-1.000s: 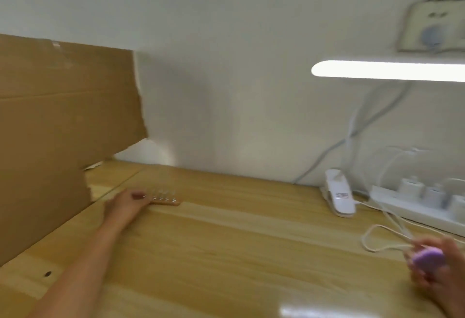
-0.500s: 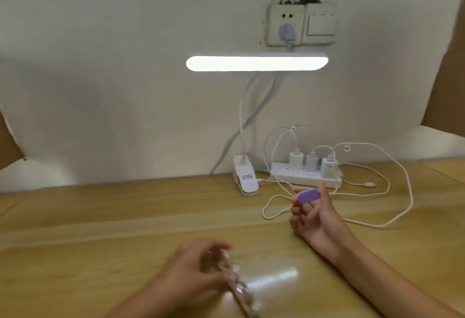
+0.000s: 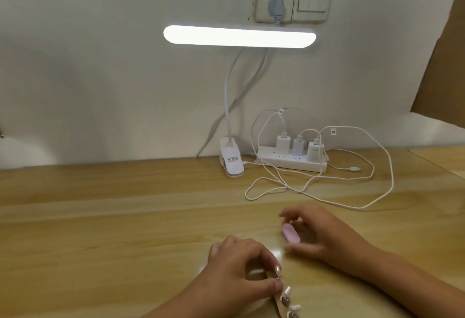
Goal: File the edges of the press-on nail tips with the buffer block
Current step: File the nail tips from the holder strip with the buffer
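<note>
The left hand (image 3: pixel 239 277) pinched the far end of the strip of press-on nail tips (image 3: pixel 286 297) in its grip, long axis running back toward the person over the worktop (image 3: pixel 100 229), while the right hand (image 3: pixel 327 237) clasped the pink buffer block (image 3: pixel 290 234) just beyond and right of that strip.

Single head-worn wide-angle view: above desk (image 3: pixel 105 229), facing forward-down toward wall (image 3: pixel 100 78); left hand (image 3: pixel 239 275), right hand (image 3: pixel 324 237) close, at bottom.

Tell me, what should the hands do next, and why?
Probably the right hand should bring the pink buffer block over to the nail tips. The left hand pinches their strip, but the block is apart from them, so no edge is being filed yet.
</note>
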The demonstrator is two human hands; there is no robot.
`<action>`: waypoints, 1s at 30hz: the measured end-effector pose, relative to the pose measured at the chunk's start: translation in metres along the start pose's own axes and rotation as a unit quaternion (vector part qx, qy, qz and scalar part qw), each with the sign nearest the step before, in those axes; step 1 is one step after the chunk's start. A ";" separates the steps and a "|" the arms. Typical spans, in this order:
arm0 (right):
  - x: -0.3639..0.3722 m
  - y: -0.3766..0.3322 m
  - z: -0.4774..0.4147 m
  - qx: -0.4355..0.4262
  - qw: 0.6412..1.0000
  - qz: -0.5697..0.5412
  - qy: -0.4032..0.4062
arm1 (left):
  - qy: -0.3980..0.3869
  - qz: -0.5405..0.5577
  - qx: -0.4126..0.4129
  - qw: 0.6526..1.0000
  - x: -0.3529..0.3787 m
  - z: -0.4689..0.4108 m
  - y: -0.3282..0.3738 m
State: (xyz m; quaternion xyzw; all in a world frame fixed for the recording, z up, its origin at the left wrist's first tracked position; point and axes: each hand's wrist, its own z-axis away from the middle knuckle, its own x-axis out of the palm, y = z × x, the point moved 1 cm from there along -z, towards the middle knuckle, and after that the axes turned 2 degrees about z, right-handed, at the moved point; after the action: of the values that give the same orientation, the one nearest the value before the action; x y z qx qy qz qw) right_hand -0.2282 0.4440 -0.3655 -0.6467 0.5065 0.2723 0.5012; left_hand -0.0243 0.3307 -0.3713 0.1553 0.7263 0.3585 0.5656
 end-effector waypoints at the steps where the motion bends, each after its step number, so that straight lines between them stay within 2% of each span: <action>1: 0.002 0.001 0.003 -0.001 1.000 -0.001 -0.018 | 0.004 -0.001 0.001 1.000 0.000 0.001 0.000; 5: -0.002 0.001 0.007 -0.013 0.998 -0.060 -0.003 | 0.027 -0.023 0.012 0.999 -0.001 0.004 0.001; 9: -0.005 -0.004 0.008 -0.008 0.994 -0.100 0.050 | 0.037 -0.008 0.018 0.999 -0.002 0.004 0.003; 11: -0.004 -0.002 0.007 -0.004 0.993 -0.106 0.051 | 0.045 0.009 0.016 0.999 -0.002 0.003 0.004; 23: 0.004 0.003 0.001 -0.078 0.997 0.004 0.000 | 0.021 0.073 -0.006 0.997 -0.003 -0.002 0.007; 27: 0.001 -0.002 0.004 -0.076 0.997 -0.001 0.012 | 0.045 0.166 -0.030 0.985 -0.002 -0.002 0.005; 30: -0.004 -0.012 0.007 -0.025 0.988 -0.132 0.070 | 0.088 0.286 -0.055 0.953 -0.004 -0.001 0.003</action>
State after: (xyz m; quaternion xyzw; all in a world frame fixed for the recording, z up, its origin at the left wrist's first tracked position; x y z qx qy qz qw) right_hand -0.2173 0.4519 -0.3599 -0.7379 0.4434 0.1700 0.4797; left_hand -0.0243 0.3300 -0.3668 0.2931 0.6777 0.5566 0.3809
